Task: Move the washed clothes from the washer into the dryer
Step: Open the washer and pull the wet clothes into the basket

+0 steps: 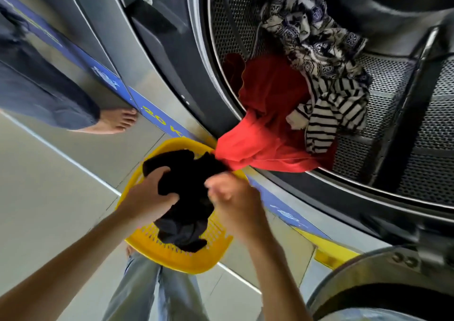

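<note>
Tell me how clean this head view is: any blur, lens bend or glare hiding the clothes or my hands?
Head view: strong wide-angle bend curves the drum rim and panels; right hand is motion-blurred, so its grip is unclear; left hand gripping the black garment is sharp; black fabric shows no fold detail; red garment is evenly lit; no glare.

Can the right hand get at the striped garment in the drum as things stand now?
Probably yes. The drum opening is unblocked and the striped garment lies on top of the red cloth. But the right hand seems to grip cloth over the yellow basket, so it must let go first.
</note>
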`<state>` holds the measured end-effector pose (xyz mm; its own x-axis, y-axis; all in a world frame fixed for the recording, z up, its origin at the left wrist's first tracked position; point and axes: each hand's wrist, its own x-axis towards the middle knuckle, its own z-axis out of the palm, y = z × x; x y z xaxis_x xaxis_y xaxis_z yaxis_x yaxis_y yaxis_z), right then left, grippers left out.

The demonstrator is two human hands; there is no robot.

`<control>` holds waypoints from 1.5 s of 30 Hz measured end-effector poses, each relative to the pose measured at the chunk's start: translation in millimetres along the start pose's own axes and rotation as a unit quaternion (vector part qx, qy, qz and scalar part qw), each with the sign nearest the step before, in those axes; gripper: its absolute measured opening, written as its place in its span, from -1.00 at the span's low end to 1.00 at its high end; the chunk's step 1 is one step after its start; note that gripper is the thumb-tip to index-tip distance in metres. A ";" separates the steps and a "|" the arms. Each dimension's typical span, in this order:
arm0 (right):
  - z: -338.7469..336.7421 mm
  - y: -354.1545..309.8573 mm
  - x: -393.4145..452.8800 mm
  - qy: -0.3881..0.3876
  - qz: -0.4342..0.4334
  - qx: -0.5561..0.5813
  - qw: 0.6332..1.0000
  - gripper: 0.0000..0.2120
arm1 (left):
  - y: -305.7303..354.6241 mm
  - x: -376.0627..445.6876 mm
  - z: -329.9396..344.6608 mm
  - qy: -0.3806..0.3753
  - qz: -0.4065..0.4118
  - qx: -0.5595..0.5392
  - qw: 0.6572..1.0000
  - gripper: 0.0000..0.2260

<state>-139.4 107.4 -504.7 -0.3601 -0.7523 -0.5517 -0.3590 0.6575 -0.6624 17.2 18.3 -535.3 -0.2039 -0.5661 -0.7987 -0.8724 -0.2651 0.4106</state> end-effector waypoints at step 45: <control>-94.5 -53.6 34.8 0.046 0.017 0.471 0.880 -0.70 | 138.4 -22.2 -12.7 -0.056 0.285 -0.361 0.886 -0.47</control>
<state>-214.1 49.8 -440.5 -0.4410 -0.6975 -0.5649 0.5123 0.3212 -0.7965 -93.4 -15.7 -455.1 -0.5979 -0.6985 -0.3931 -0.1104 -0.4140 0.9036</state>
